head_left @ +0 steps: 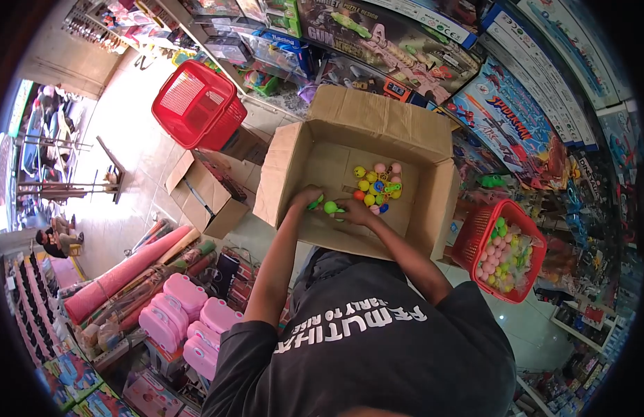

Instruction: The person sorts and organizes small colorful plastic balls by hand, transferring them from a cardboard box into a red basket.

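Note:
An open cardboard box (322, 163) stands in front of me, and both my hands reach inside it. My left hand (307, 197), near the box's left wall, is closed on a small green toy (315, 203), mostly hidden by the fingers. My right hand (354, 211) grips a green ball toy (331, 207), whose round end sticks out to the left of the fingers. Beyond the right hand, a pile of small ball toys (372, 186) in yellow, pink, orange, blue and green lies on the box floor.
At right, a red basket (461, 233) holds pink, green and yellow balls and plastic wrapping. Another red basket (228, 125) and a smaller carton (204, 198) stand at left. Boxed toys (503, 118) line the shelves ahead. Pink cases (172, 313) and rolls (127, 271) lie lower left. A person (58, 236) sits far left.

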`<act>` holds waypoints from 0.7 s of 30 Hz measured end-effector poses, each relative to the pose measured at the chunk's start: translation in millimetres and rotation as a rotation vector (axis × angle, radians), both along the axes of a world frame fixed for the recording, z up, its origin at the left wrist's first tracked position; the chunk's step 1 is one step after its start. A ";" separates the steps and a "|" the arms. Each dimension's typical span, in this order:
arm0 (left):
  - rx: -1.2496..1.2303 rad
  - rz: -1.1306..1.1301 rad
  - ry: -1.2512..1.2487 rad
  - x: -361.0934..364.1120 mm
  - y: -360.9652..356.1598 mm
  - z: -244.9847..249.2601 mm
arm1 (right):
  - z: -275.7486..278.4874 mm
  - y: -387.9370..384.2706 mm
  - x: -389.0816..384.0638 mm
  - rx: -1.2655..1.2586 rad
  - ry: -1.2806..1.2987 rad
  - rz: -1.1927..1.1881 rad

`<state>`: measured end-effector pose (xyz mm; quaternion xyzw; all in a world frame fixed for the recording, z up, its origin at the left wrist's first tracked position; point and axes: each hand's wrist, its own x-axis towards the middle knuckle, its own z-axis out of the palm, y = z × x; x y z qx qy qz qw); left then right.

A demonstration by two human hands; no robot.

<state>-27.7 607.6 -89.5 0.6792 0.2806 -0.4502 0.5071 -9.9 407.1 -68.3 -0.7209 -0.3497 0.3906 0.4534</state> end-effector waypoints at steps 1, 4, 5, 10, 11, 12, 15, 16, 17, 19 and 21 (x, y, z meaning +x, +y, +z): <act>-0.028 0.114 -0.079 4.2 -2.9 8.7 | 25.2 -2.3 5.2 -0.049 0.076 -0.107; -0.153 0.360 -0.236 10.1 -16.6 51.3 | 63.0 -2.9 14.9 -0.011 0.105 -0.283; -0.251 0.508 -0.301 8.2 -24.0 67.5 | 84.7 -3.8 15.9 -0.094 0.052 -0.317; -0.663 0.649 -0.434 -2.0 -52.0 122.3 | 122.3 1.2 1.8 -0.107 -0.363 -0.535; -0.762 0.717 -0.432 -5.1 -56.7 131.2 | 130.6 3.3 -3.3 -0.097 -0.397 -0.581; -0.770 0.697 -0.426 -7.6 -60.6 135.1 | 134.5 3.1 -8.5 -0.104 -0.401 -0.601; -0.873 0.714 -0.405 -14.6 -67.5 136.9 | 142.6 2.5 -26.5 -0.136 -0.532 -0.680; -0.894 0.703 -0.411 -16.5 -69.7 134.3 | 145.7 1.5 -32.7 -0.127 -0.526 -0.708; -0.914 0.693 -0.417 -19.3 -72.3 131.7 | 149.1 -0.2 -39.3 -0.119 -0.518 -0.736; -0.977 0.718 -0.398 -23.1 -79.5 133.1 | 162.5 -4.9 -48.9 -0.123 -0.470 -0.783; -1.035 0.734 -0.370 -29.9 -87.5 132.6 | 165.2 -8.7 -62.4 -0.126 -0.417 -0.841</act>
